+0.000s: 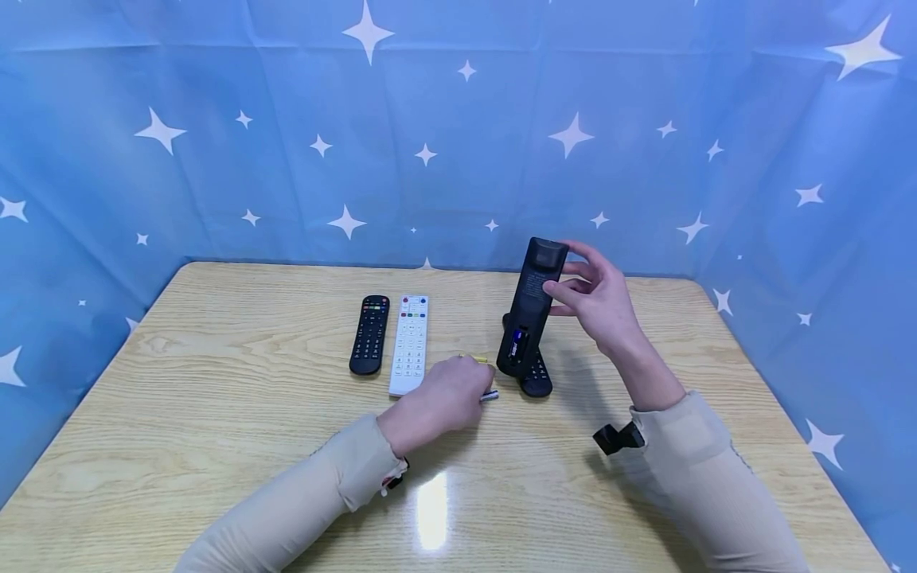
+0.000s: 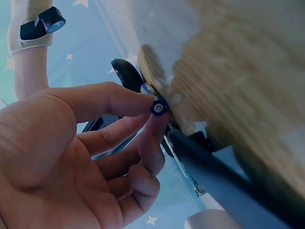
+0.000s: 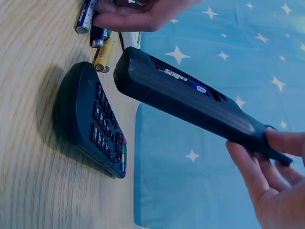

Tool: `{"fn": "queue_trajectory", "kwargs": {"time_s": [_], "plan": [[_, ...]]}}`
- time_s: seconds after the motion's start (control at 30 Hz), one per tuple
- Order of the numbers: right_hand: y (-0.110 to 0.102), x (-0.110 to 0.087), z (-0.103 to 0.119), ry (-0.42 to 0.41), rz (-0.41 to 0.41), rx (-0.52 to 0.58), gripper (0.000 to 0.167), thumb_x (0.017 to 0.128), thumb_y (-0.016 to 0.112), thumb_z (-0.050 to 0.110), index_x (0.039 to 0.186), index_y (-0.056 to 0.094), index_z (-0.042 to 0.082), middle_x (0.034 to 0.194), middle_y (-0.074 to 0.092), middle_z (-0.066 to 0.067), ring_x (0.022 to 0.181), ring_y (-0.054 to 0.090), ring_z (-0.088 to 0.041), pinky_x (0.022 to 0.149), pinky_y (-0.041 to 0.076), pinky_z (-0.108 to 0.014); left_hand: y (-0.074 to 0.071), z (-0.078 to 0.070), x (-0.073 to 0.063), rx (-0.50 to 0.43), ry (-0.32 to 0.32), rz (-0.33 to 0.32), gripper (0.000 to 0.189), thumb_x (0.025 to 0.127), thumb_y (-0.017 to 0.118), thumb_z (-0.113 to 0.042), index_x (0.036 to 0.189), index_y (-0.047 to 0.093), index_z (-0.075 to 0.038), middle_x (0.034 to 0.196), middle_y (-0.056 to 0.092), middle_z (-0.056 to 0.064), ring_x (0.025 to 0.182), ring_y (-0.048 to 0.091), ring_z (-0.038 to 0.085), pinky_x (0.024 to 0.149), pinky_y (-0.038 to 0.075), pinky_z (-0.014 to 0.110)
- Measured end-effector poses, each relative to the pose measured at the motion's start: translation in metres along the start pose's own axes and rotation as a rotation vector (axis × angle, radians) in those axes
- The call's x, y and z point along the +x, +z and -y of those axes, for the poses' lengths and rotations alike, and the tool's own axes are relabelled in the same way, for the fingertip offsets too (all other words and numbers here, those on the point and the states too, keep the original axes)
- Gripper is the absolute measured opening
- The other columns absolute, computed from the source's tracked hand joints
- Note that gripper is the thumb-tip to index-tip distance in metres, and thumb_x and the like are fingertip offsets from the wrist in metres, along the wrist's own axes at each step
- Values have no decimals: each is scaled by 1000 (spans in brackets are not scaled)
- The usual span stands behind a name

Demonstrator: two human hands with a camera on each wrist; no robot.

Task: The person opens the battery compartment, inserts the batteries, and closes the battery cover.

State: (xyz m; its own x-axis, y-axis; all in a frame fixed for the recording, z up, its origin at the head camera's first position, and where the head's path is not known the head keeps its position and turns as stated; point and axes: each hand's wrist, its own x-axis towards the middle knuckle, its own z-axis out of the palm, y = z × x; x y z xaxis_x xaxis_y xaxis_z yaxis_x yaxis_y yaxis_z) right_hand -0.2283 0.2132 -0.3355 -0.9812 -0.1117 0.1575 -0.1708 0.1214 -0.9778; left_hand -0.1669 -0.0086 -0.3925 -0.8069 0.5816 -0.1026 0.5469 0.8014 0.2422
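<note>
My right hand [image 1: 598, 306] grips a black remote control [image 1: 533, 286] by its upper part, its back toward me and its lower end tilted down. The battery compartment is uncovered, and a blue AAA battery [image 3: 178, 76] lies inside. Close by on the left, my left hand [image 1: 454, 390] is low over the table. Its thumb and forefinger pinch a dark blue battery [image 2: 158, 108], seen end-on in the left wrist view. Around those fingertips lie a yellow battery [image 3: 103, 58] and a blue-and-silver battery [image 3: 86, 19]. The left fingers are mostly hidden in the head view.
Beneath the held remote, a second black remote [image 1: 536, 382] lies buttons up on the wooden table [image 1: 215, 446]. A white remote [image 1: 411, 342] and a smaller black remote [image 1: 369, 334] lie side by side left of centre. A blue star-patterned curtain [image 1: 444, 111] hangs behind the table.
</note>
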Motion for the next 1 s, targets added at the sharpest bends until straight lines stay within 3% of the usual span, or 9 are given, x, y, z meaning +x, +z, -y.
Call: {"fn": "queue_trajectory", "kwargs": {"time_s": [0.2, 0.33, 0.67, 1.0], "plan": [[1, 1, 1, 1, 0, 0, 67, 95, 70, -5, 154, 43, 11, 118, 63, -12, 94, 69, -20, 74, 62, -39, -3, 5, -1, -130, -1, 27, 29, 78, 69, 4, 62, 52, -14, 59, 49, -3, 55, 46, 13, 47, 39, 26], [1, 1, 0, 3, 0, 0, 67, 95, 70, -6, 154, 42, 11, 118, 63, -12, 94, 69, -20, 74, 62, -40, -5, 7, -2, -201, 15, 5, 31, 81, 71, 1, 61, 54, -15, 57, 47, -6, 53, 43, 10, 47, 36, 22], [3, 1, -1, 14, -1, 10, 70, 95, 69, -7, 156, 37, 5, 119, 63, -14, 95, 70, -19, 74, 62, -40, -14, 9, -7, -347, 49, -118, 8, 83, 72, -1, 81, 69, -8, 70, 61, -5, 57, 50, 7, 49, 41, 19], [6, -1, -3, 9, -1, 51, 67, 95, 69, -6, 153, 41, 7, 117, 62, -13, 93, 71, -19, 74, 62, -42, -19, 8, -7, -421, 40, -312, 8, 81, 69, 2, 86, 70, -4, 73, 63, -4, 63, 56, 8, 57, 49, 21]]}}
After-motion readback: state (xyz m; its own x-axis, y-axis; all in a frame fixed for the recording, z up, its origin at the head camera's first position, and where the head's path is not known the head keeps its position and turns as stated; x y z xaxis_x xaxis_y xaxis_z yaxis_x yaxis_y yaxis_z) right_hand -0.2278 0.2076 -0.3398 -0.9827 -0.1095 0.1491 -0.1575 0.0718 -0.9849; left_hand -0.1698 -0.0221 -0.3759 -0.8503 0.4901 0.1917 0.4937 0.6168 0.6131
